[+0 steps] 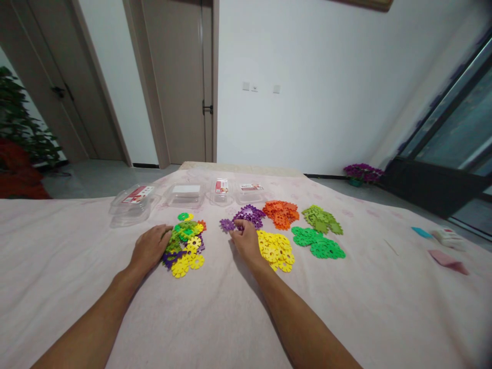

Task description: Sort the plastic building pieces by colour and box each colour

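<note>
On a pale pink sheet (230, 307) lie flat plastic snowflake-shaped pieces. A mixed pile (186, 246) of yellow, green and purple pieces is at the left; my left hand (149, 247) rests against its left side, fingers curled at the edge. Sorted heaps lie to the right: purple (250, 214), orange (282, 212), light green (321, 218), yellow (275, 249) and dark green (318, 242). My right hand (246, 238) sits between the purple and yellow heaps, fingertips pinched on a purple piece (227, 225).
Several clear plastic tubs (132, 202) and lids stand in a row behind the piles. Small cards and a pink piece (446, 256) lie at the far right. Doors, a white wall, a potted plant and a dark window frame surround the surface.
</note>
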{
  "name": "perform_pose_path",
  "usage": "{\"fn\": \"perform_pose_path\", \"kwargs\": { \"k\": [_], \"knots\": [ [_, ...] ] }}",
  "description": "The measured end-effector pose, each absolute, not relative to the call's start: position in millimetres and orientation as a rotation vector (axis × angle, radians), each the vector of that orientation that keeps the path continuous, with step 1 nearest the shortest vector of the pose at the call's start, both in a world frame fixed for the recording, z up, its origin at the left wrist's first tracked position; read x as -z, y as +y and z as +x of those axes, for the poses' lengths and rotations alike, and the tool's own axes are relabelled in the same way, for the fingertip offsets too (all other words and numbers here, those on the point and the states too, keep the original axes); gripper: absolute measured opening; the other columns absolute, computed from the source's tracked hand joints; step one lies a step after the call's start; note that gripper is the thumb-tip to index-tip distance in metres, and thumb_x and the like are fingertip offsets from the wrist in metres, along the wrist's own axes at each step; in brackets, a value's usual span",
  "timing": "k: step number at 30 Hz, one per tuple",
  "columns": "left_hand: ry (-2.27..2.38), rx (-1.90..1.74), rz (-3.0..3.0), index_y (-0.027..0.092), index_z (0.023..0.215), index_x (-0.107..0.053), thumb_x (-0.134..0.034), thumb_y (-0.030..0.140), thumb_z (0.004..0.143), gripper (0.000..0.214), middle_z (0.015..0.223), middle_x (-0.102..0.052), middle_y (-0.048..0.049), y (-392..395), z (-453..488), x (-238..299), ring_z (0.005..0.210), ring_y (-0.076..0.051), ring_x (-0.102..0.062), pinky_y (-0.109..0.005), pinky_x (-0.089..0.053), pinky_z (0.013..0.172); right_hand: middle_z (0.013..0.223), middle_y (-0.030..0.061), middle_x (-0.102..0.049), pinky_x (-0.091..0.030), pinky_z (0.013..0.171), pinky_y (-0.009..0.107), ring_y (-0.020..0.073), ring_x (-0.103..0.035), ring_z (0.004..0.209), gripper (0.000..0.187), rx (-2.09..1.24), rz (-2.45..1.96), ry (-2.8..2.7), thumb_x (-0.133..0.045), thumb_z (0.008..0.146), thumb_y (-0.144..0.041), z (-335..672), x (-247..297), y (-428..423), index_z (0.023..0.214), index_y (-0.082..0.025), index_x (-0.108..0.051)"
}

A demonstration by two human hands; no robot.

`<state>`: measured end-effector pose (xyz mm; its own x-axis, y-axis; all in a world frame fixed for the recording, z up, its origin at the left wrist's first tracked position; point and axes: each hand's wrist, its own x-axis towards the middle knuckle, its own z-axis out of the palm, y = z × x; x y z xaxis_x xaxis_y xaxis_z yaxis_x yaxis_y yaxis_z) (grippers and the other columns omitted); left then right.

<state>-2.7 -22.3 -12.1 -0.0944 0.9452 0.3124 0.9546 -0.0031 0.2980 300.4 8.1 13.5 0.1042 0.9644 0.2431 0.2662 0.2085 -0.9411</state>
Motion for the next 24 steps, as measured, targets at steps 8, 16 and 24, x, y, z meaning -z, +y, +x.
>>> {"fn": "perform_pose_path", "kwargs": {
  "k": [8,16,24],
  "knots": [
    [-2.193,0.691,-2.103,0.021,0.119,-0.066,-0.029,0.043,0.096,0.049,0.129,-0.067,-0.0082,-22.0,-3.2,12.5,0.123,-0.024,-0.058,-0.037,-0.039,0.106,0.098,0.0046,-0.068,-0.045,0.082,0.031,0.0182,-0.061,0.089,0.021,-0.617,-1.295,-1.948,-0.063,0.079,-0.018,271.8,-7.9,-29.8,0.097,-0.021,-0.072],
    [-2.139,0.648,-2.112,0.021,0.12,-0.066,-0.028,0.042,0.096,0.049,0.128,-0.067,-0.008,-26.0,6.4,4.8,0.122,-0.023,-0.058,-0.036,-0.041,0.105,0.118,0.0076,-0.065,-0.038,0.09,0.038,0.0257,-0.051,0.111,0.025,-0.294,-1.349,-2.25,-0.064,0.086,-0.036,251.9,-23.4,-47.6,0.106,-0.023,-0.069],
    [-2.123,0.665,-2.155,0.02,0.123,-0.064,-0.029,0.042,0.097,0.05,0.131,-0.066,-0.0093,-25.9,10.1,4.3,0.125,-0.024,-0.056,-0.038,-0.039,0.107,0.112,0.0032,-0.068,-0.035,0.094,0.036,0.0235,-0.053,0.113,0.02,-0.496,-1.358,-2.109,-0.069,0.079,-0.033,249.2,-15.6,-39.5,0.098,-0.026,-0.072]
  ]
}}
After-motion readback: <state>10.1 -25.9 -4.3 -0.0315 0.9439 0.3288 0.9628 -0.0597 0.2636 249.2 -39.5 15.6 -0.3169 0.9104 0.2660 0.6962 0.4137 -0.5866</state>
